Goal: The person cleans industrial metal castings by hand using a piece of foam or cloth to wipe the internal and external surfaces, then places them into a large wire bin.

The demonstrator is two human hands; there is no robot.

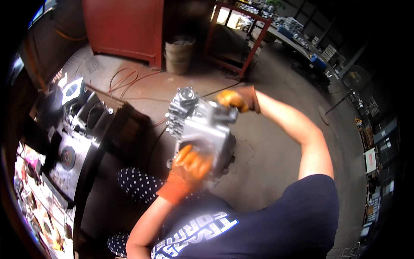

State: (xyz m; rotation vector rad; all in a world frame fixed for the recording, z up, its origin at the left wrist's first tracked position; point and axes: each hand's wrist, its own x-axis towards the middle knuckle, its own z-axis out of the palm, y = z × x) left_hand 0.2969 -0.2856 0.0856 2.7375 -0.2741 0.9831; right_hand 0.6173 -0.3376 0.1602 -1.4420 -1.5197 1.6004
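In the head view, a grey, box-shaped metal casting (209, 131) with ribbed edges was held up near the centre of the dial, in front of the person's body. Its lower face was grasped at about 7 o'clock by the left hand (189, 166), gloved in orange and blurred, with the fingers laid across the metal. Its far corner was gripped at about 1 o'clock by the right hand (235, 100), in an orange and brown glove. A round port was seen at the casting's 11 o'clock.

At 9 o'clock, a black round disc (67, 157) and a bright metal flange with a round hole (79, 85) were borne by a grey metal surface (82, 149). A red metal cabinet (123, 28) was seen at 11 o'clock, and a beige bucket (178, 56) near 12, both on the floor (276, 157).
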